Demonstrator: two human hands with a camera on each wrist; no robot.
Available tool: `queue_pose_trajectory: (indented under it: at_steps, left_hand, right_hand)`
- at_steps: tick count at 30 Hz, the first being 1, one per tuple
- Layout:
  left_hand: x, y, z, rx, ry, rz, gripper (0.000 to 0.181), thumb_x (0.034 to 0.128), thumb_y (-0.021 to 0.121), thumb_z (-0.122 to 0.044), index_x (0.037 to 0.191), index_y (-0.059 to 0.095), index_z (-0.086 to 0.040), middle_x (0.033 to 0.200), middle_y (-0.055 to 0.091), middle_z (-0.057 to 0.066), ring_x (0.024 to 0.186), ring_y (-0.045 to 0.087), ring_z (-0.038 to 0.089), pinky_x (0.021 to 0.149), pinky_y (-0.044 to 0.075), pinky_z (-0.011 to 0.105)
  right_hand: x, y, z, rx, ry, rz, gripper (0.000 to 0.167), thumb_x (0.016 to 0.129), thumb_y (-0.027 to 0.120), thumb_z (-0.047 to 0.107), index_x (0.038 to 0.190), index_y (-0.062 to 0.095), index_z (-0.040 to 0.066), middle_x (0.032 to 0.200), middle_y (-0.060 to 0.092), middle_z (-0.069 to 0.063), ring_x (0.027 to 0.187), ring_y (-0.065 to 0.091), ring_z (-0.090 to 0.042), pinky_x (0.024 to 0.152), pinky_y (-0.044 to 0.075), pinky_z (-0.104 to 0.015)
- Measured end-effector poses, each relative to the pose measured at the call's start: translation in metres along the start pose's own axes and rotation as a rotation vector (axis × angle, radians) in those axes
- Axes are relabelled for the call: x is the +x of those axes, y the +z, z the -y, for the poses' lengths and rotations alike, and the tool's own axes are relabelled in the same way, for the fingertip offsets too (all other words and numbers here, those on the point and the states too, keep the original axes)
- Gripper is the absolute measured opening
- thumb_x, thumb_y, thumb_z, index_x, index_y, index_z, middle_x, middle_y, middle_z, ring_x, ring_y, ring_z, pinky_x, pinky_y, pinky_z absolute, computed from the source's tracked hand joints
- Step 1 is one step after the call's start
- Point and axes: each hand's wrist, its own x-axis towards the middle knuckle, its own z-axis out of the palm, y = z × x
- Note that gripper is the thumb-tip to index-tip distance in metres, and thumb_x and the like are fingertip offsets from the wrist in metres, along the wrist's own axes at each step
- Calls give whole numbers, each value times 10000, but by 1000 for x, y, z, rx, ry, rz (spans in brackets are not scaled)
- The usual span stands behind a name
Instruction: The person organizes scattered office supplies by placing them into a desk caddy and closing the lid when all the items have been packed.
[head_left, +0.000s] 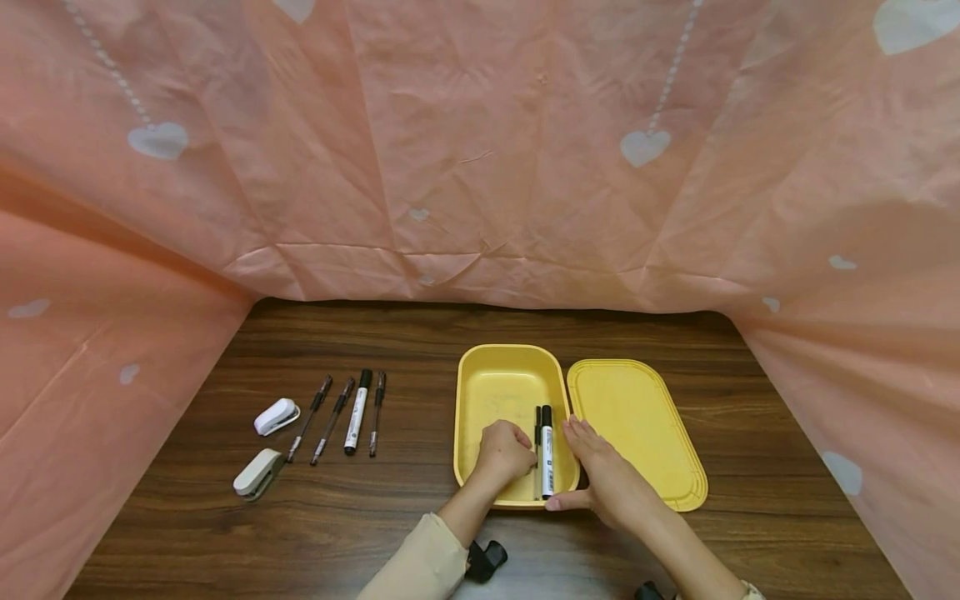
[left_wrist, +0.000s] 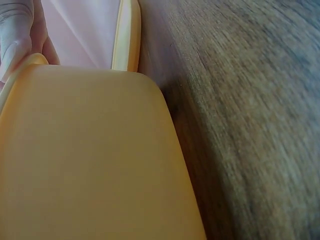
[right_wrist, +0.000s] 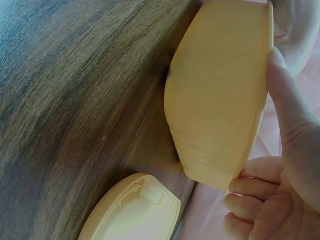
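Observation:
In the head view my left hand (head_left: 504, 454) is inside the yellow box (head_left: 472, 367), fingers curled, their tips pinching the thin black pen (head_left: 537, 425) by the right wall. A black-capped white marker (head_left: 547, 454) lies alongside that pen. My right hand (head_left: 611, 483) rests on the box's right rim with fairly straight fingers, its thumb at the near corner. The right wrist view shows the thumb of my right hand (right_wrist: 285, 150) against the box rim (right_wrist: 269, 60). The left wrist view has the box's outer wall (left_wrist: 95, 150) and part of my right hand (left_wrist: 20, 30).
A yellow lid (head_left: 637, 425) lies right of the box. To the left are several pens (head_left: 333, 421), another white marker (head_left: 358, 412), a white stapler (head_left: 276, 416) and a beige stapler (head_left: 258, 472). Pink cloth (head_left: 480, 167) hangs around the wooden table (head_left: 315, 525).

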Motion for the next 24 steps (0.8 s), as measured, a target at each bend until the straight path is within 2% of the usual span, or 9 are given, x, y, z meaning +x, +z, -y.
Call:
queue_pose_trajectory:
  at_steps: [5,9,13,16,24]
  left_hand:
    - [0,0,0,-8,3,4,128,643,711,69,676,669,-48,676,589,33,599,540,144,479,419,214]
    - [-2,-5,-2,5,50,-19,111,668,698,58,695,672,-47,661,593,22,594,530,126,491,414,209]
    - [-4,-18,-12,4,147,-66,62,733,714,18,771,690,-24,653,631,21,593,549,91,515,439,203]
    - [-5,-29,-21,-25,194,-78,95,754,748,-13,837,704,-2,677,668,34,604,581,79,539,465,201]
    - [-8,-57,-39,-95,196,-76,195,742,807,-80,902,700,-44,827,708,69,696,667,136,580,508,217]
  right_hand:
    - [0,0,0,-1,-1,-3,1056,674,775,518,1453,357,-61,1542,306,-246,1433,288,-412,1121,313,-551]
    - [0,0,1,1,-3,0,1060,674,778,515,1453,353,-64,1542,302,-249,1432,288,-414,1124,308,-550]
    - [1,0,2,1,-2,1,1057,674,784,504,1453,352,-65,1543,300,-252,1432,287,-417,1125,305,-553]
    - [1,-1,2,10,9,8,1062,670,790,496,1455,348,-66,1546,292,-254,1436,277,-419,1126,299,-558]
    - [2,-2,1,6,25,26,1085,662,777,534,1460,344,-58,1551,284,-249,1441,268,-415,1130,296,-555]
